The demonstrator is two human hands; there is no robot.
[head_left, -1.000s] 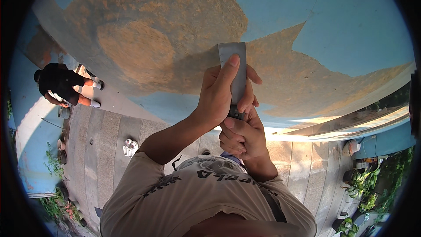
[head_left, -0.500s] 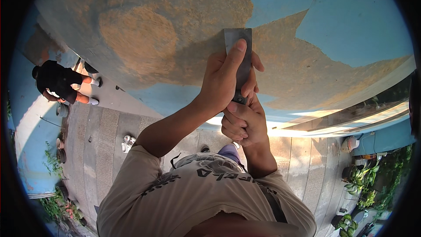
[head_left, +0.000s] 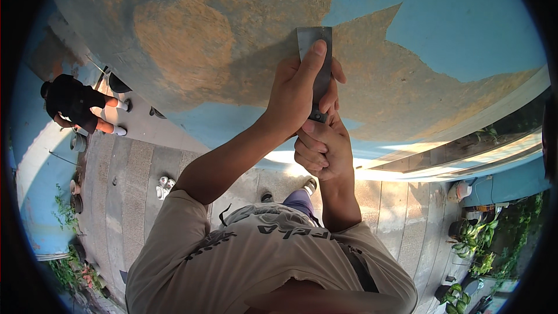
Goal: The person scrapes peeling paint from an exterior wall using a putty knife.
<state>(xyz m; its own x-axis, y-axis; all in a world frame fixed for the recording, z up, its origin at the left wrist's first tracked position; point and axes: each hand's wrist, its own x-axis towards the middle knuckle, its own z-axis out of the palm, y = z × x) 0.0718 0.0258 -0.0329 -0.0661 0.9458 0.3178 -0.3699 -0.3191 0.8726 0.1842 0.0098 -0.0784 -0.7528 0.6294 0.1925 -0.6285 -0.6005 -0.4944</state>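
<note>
Although a broad brown patch (head_left: 261,17) spreads left and right across the wall (head_left: 430,102), blue paint (head_left: 465,29) covers the far right, and a strip (head_left: 218,121) of it runs along the near edge; I judge the scraping partly done, with those 2 areas possibly left. The scraper (head_left: 322,84) is in front of the brown patch, its blade (head_left: 304,38) pointing far. The left hand (head_left: 293,90) has its grip pinching the blade, thumb on top; the right hand (head_left: 324,148) has its grip wrapped round the handle (head_left: 317,115). Whether the edge touches the wall, I cannot tell.
</note>
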